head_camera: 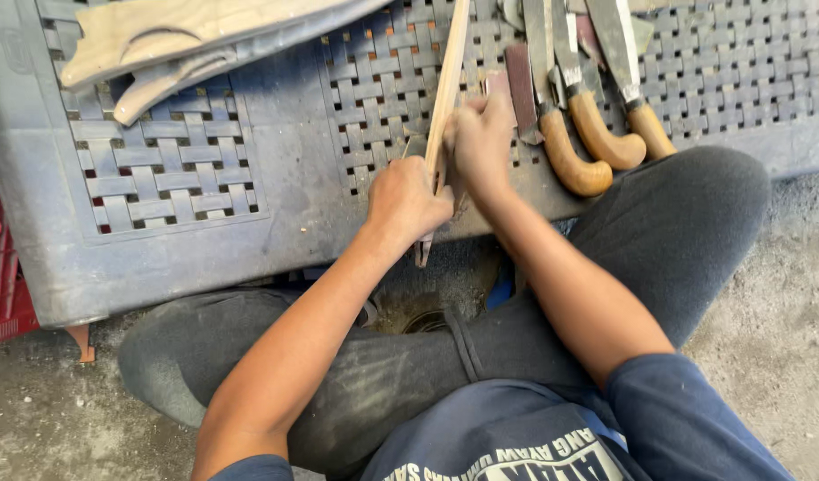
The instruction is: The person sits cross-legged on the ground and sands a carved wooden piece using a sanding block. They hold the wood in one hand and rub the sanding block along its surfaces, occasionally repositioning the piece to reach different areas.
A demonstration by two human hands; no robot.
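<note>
A grey plastic lattice panel (pixel 169 178), serving as the tabletop, filled the upper two thirds of the frame, lying flat on a concrete floor (pixel 784 294), with a red crate (pixel 0 276) at the far left edge. The person sat cross-legged in dark trousers (pixel 677 232) below it, knees spread to lower left and right. Curved wooden cutouts (pixel 160 36) lay at upper left of the tabletop, well apart from the hands. At upper right three blades with rounded wooden handles (pixel 597 134) lay side by side, handles pointing toward the person, just beside the right hand. The thing in work, a long thin wooden strip (pixel 447 89), ran near-vertical through frame centre, long axis leaning slightly right at the top, its top end off the upper edge, its lower end poking past the tabletop's near edge between the knees. Left hand (pixel 408 200) was closed in a fist around the strip's lower part, gripping it. Right hand (pixel 483 142) sat just above and right of it, fingers curled and pressed against the strip's right side; a small dark flat piece (pixel 522 89) showed just past its fingers, cannot tell if it was held or only lying there. Both hands touched the strip, left lower, right higher, almost touching each other.
</note>
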